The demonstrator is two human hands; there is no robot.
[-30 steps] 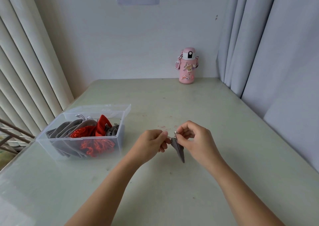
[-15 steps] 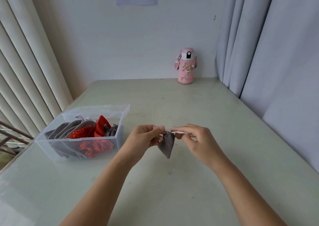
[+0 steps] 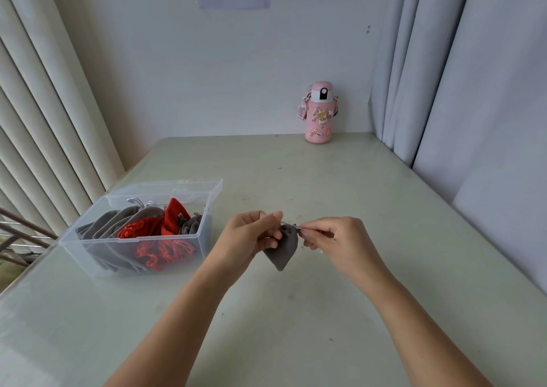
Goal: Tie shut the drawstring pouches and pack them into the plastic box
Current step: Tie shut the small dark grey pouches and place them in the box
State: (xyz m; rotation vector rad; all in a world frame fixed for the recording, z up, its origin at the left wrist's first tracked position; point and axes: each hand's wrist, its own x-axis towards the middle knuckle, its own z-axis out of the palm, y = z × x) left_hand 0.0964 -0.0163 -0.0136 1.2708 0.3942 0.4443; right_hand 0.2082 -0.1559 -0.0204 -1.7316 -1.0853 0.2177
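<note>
A small grey drawstring pouch (image 3: 283,249) hangs above the middle of the table, its neck gathered tight. My left hand (image 3: 251,238) pinches the neck from the left. My right hand (image 3: 331,238) pinches the thin pale drawstring (image 3: 291,224) on the right side of the neck. The clear plastic box (image 3: 204,231) stands open on the table to the left of my hands. It holds several grey pouches (image 3: 118,224) and red pouches (image 3: 173,218).
A pink bottle (image 3: 319,114) with stickers stands at the table's far edge by the wall. Curtains hang along the right side and vertical blinds along the left. The box's lid (image 3: 177,187) lies folded back behind it.
The pouch's mouth has drawn shut and the pouch now hangs lower between my hands. Both hands rose slightly and pulled a little apart on the strings.
</note>
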